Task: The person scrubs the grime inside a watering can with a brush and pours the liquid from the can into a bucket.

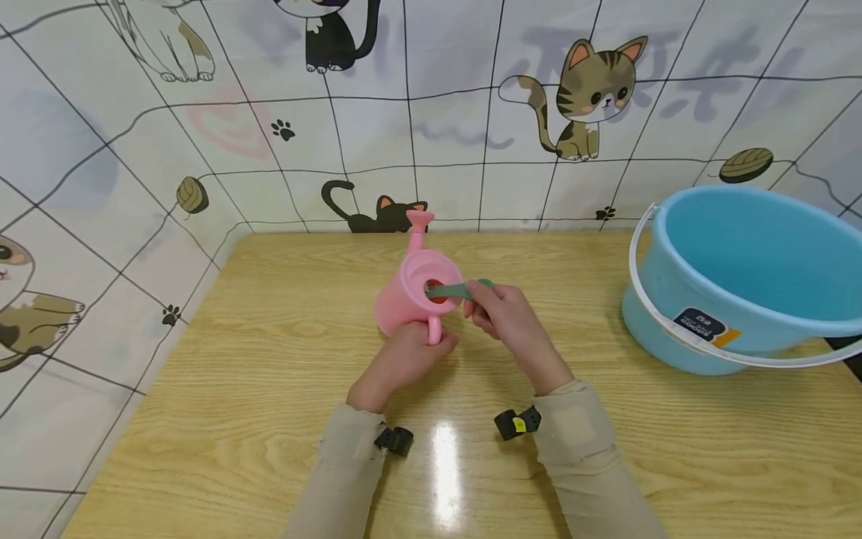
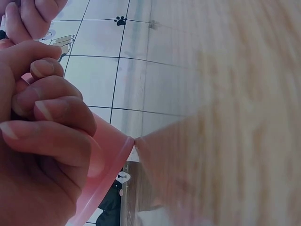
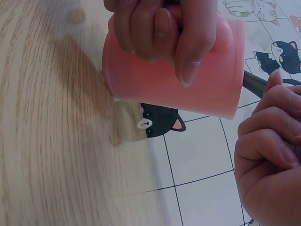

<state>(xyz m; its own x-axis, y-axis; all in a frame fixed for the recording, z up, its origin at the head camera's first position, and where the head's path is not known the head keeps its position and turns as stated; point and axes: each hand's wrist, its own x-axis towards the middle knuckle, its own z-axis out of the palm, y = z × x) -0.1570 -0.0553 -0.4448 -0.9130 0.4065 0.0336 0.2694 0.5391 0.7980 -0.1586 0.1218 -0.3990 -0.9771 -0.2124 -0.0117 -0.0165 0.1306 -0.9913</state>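
A pink watering can (image 1: 396,303) leans over the wooden table, its lower edge on the tabletop and its round opening turned toward me. My left hand (image 1: 407,353) grips its handle, fingers curled round it. Between thumb and fingers, my right hand (image 1: 503,314) pinches the end of a green tool with a flat handle (image 1: 453,290). The tool's other end reaches into the can's opening, so its tip is hidden. Something red (image 1: 439,300) shows inside the can beneath the tool; its kind cannot be made out. In the right wrist view the green handle (image 3: 254,84) enters the can's mouth.
A large light-blue bucket (image 1: 653,322) with a white handle stands at the right of the wooden table (image 1: 269,419). Behind and to the left hangs a white cat-patterned, grid-lined covering (image 1: 451,135). Black wrist cameras (image 1: 517,424) sit on both sleeves.
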